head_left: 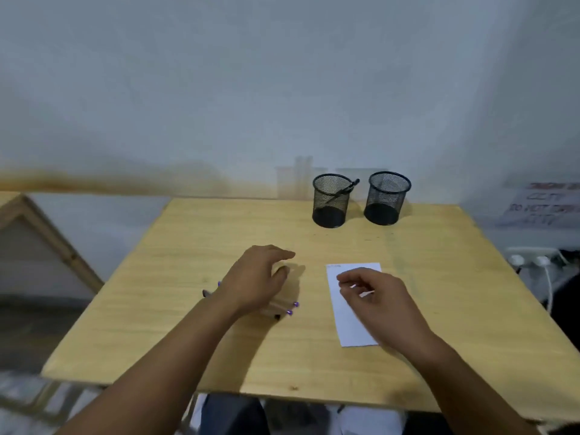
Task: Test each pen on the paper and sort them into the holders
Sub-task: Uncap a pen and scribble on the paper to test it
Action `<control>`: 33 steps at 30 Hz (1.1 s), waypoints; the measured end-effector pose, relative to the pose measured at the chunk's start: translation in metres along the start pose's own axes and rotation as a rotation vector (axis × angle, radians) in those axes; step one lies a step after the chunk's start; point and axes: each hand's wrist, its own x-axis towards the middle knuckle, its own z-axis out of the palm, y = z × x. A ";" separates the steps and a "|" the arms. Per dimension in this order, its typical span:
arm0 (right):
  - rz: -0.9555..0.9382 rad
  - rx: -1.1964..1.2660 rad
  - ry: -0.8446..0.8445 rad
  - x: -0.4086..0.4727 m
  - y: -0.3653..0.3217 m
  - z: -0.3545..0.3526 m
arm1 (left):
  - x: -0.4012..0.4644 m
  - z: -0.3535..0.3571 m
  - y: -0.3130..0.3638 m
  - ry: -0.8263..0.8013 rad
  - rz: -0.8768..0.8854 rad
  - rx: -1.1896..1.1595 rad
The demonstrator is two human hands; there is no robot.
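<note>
1. Curling loosely over the pens (284, 307), the left hand (255, 277): fingers bent down onto the small pile, covering most of it; whether any one pen is pinched cannot be told.
2. Hovering over the paper (348, 321), the right hand (375, 296): thumb and forefinger drawn narrow, nearly touching, holding nothing that can be made out.
3. Poking out from under the left hand, near side: two purple pen tips and tan barrels; one dark end also showing on the left, by the wrist.
4. Lying just right of the pens, well apart from the holders: the paper, upright strip, far edge bare, faint marks near the top too blurred to read.
5. Standing side by side at the far end of the table (188, 324): two mesh holders; left holder (331, 200) already keeping one dark pen leaning on its rim, right holder (387, 197) looking empty.
6. Judging progress: early, one pen sorted, several waiting under the left hand.
7. Judging the step in hand: picking the next pen, then passing it right for testing.
</note>
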 end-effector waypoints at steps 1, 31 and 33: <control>-0.013 -0.023 -0.044 0.005 -0.007 0.011 | -0.003 -0.006 -0.011 0.002 -0.036 0.003; -0.273 -0.400 -0.125 0.046 -0.031 0.010 | 0.024 -0.004 0.014 0.058 0.213 -0.149; -0.260 -0.391 -0.096 0.047 -0.029 -0.001 | 0.029 0.000 0.028 0.069 0.218 -0.206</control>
